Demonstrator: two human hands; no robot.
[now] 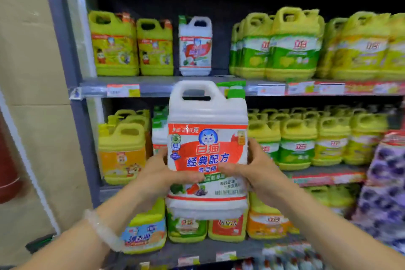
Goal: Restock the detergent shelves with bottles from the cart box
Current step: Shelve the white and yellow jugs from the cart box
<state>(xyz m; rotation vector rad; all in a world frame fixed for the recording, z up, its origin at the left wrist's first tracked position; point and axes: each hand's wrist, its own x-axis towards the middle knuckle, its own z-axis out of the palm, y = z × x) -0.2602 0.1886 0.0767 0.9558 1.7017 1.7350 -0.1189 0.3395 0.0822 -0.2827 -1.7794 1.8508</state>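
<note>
A large white detergent jug [207, 116] with a red label, a top handle and a green cap is held upright in front of the shelves. My left hand [161, 176] grips its left side, thumb across the label. On the jug's right side is my right hand [254, 170], thumb also on the label. A matching white jug [195, 47] stands on the upper shelf [160, 85], directly above the held one, with a gap to its right. The cart box is out of view.
Yellow jugs [114, 46] fill the upper shelf's left, green-labelled yellow jugs [291, 48] its right. Several yellow bottles [298, 140] crowd the middle shelf, with more bottles below. A grey upright [65, 50] and beige wall stand left. Purple packs [388, 173] stack at right.
</note>
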